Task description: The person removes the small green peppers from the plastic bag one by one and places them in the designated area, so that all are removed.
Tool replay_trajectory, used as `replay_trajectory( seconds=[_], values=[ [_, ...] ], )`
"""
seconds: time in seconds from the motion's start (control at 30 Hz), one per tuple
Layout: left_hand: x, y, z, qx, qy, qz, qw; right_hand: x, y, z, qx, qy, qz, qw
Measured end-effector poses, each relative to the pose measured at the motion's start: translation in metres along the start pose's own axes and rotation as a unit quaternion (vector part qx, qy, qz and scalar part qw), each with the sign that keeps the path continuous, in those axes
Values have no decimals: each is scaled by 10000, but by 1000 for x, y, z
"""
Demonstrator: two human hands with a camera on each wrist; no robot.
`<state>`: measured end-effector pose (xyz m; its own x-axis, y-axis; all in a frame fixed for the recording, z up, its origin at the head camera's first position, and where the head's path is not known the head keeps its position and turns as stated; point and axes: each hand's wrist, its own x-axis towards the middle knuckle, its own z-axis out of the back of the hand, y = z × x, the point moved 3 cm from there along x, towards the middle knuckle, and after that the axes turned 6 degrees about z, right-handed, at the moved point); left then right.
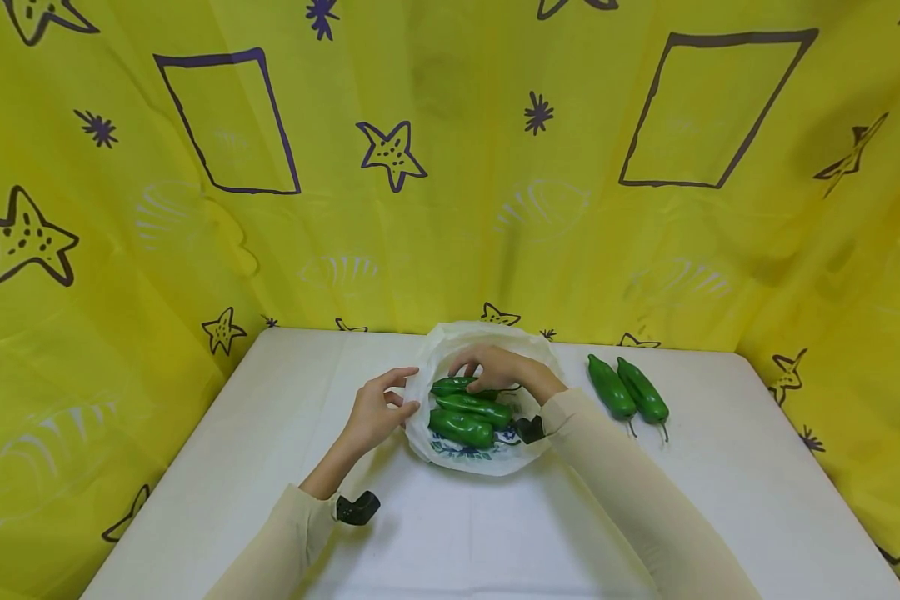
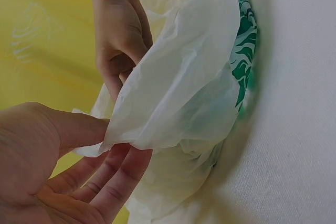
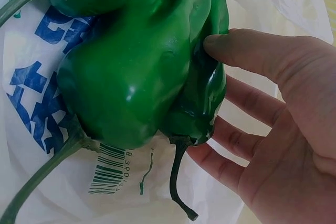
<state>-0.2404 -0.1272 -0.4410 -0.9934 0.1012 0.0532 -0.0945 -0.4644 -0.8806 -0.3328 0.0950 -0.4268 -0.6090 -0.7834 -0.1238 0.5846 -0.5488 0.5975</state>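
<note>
A white plastic bag (image 1: 540,342) lies with its mouth spread, several green peppers (image 1: 461,427) inside it. My left hand (image 1: 369,419) pinches the bag's left rim between thumb and fingers, as the left wrist view shows close up. Reaching into the bag from the right, my right hand (image 1: 501,367) holds the rearmost pepper (image 3: 202,90), thumb on one side and fingers round the other. That pepper is darker and slimmer than the large pepper (image 3: 131,72) beside it. Blue and green print and a barcode (image 3: 107,169) show on the bag.
Two more green peppers (image 1: 611,387) lie side by side on the white table (image 1: 757,500), right of the bag. A yellow curtain (image 1: 457,233) with starfish drawings hangs behind the table and at both sides. Each wrist carries a small black camera (image 1: 357,507).
</note>
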Motion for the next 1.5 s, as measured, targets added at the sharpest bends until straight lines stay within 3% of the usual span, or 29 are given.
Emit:
replay_trajectory(
  seconds=[0.17,0.47,0.8,1.07,1.3,1.5],
  values=[
    [1,0,0,-63,-20,161,9998,0,0,0,-17,-18,49,10000],
    [0,-1,0,-44,-26,126,9999,0,0,1,79,-41,-103,9999],
    [-1,-1,1,-5,-8,138,9999,-5,3,6,-167,-31,-321,9993],
    [0,0,1,-3,-50,299,9995,-10,8,14,-410,-23,-189,9990],
    [-1,-2,2,5,-81,255,9996,-17,10,24,-351,-48,-281,9990],
    [-1,-2,2,-10,-85,250,9997,-25,17,33,-383,-125,-6,9992]
  ],
)
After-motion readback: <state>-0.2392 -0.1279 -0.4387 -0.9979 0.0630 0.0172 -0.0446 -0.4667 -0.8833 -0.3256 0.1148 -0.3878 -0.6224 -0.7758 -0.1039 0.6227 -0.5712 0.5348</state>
